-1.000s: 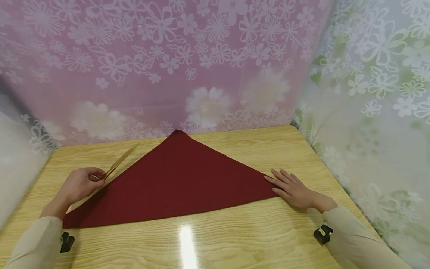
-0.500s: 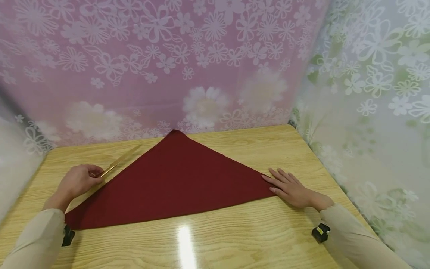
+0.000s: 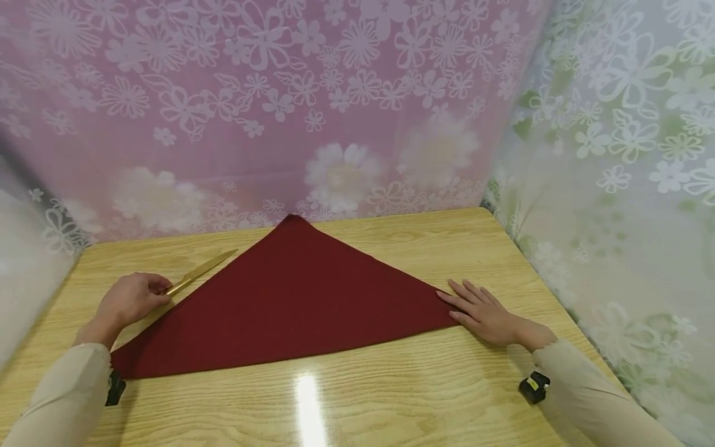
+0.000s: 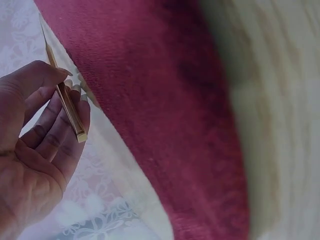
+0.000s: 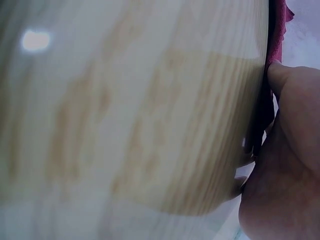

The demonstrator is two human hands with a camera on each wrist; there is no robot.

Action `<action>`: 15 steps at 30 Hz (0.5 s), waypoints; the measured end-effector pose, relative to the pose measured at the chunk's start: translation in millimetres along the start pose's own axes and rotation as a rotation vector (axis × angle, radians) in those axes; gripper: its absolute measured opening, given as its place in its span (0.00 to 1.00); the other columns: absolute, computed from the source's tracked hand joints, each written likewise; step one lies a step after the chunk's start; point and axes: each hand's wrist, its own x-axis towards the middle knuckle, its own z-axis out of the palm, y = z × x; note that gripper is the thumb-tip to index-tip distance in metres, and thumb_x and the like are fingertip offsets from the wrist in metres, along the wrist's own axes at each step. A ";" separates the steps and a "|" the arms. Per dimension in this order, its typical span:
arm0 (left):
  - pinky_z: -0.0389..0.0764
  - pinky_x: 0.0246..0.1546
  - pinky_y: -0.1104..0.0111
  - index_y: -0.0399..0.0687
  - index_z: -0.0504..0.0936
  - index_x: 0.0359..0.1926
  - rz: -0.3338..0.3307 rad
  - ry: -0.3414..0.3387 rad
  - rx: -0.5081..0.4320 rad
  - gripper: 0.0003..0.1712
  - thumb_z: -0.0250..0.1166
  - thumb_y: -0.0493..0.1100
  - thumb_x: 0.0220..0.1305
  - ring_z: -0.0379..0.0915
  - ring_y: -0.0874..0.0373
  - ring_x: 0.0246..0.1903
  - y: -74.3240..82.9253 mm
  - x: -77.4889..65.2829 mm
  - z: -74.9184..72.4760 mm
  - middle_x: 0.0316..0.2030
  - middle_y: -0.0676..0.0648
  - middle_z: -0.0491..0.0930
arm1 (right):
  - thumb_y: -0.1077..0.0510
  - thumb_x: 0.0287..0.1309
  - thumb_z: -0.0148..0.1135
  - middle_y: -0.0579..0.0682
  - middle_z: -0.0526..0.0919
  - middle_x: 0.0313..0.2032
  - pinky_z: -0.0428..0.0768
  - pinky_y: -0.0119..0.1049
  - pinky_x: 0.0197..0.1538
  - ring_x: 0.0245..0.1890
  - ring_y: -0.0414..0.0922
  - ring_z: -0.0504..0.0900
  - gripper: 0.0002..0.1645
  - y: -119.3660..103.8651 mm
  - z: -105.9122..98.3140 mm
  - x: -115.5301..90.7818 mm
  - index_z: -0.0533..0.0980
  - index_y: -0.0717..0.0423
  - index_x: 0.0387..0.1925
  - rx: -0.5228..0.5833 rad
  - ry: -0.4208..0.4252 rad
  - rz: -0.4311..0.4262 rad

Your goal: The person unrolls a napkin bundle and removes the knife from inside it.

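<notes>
A dark red cloth napkin [image 3: 290, 298], folded into a triangle, lies flat with its peak toward the back. At its left slanting edge my left hand [image 3: 131, 301] pinches the handle of a gold table knife [image 3: 208, 266]. The knife's blade points away and to the right, running alongside the napkin's edge. In the left wrist view, thumb and fingers grip the knife handle [image 4: 71, 110], and its butt end sticks out past them. My right hand [image 3: 483, 313] rests with spread, straight fingers on the napkin's right corner. The right wrist view shows the thumb at the napkin's edge [image 5: 276, 47].
The light wood-grain table [image 3: 391, 397] ends at a pink flowered backdrop [image 3: 251, 143] behind. A pale flowered curtain [image 3: 614, 186] borders the right side. Dark wrist devices hang below both sleeves, the right one [image 3: 534, 387] close over the table.
The knife in my left hand has swung its blade tip slightly down and to the right, closer along the napkin's edge. My right hand stays on the corner.
</notes>
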 end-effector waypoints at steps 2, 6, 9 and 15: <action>0.77 0.33 0.50 0.30 0.82 0.45 -0.006 0.000 -0.015 0.18 0.67 0.42 0.59 0.78 0.41 0.35 -0.7 -0.1 -0.1 0.35 0.37 0.83 | 0.53 0.73 0.45 0.65 0.51 0.70 0.45 0.72 0.59 0.68 0.70 0.45 0.28 -0.7 -0.4 0.2 0.60 0.49 0.72 0.001 0.002 0.006; 0.77 0.32 0.51 0.30 0.82 0.44 -0.005 0.014 -0.043 0.18 0.67 0.41 0.58 0.79 0.42 0.34 -1.2 -0.2 0.9 0.34 0.38 0.83 | 0.52 0.74 0.45 0.66 0.51 0.70 0.45 0.71 0.60 0.68 0.70 0.45 0.28 -3.3 -2.2 0.6 0.60 0.50 0.72 -0.005 -0.011 0.024; 0.78 0.31 0.53 0.30 0.83 0.43 0.007 0.037 -0.053 0.17 0.67 0.40 0.57 0.79 0.43 0.33 -1.4 0.1 2.2 0.33 0.38 0.83 | 0.52 0.73 0.45 0.66 0.52 0.70 0.45 0.71 0.60 0.68 0.70 0.46 0.28 -4.3 -3.0 0.1 0.60 0.50 0.72 -0.013 -0.010 0.023; 0.79 0.29 0.57 0.30 0.83 0.43 0.014 0.056 -0.076 0.16 0.67 0.39 0.57 0.79 0.46 0.31 -5.3 -0.6 5.3 0.33 0.38 0.84 | 0.54 0.73 0.46 0.66 0.53 0.70 0.46 0.72 0.59 0.67 0.71 0.47 0.28 -5.7 -3.5 0.1 0.61 0.51 0.71 -0.012 0.004 0.010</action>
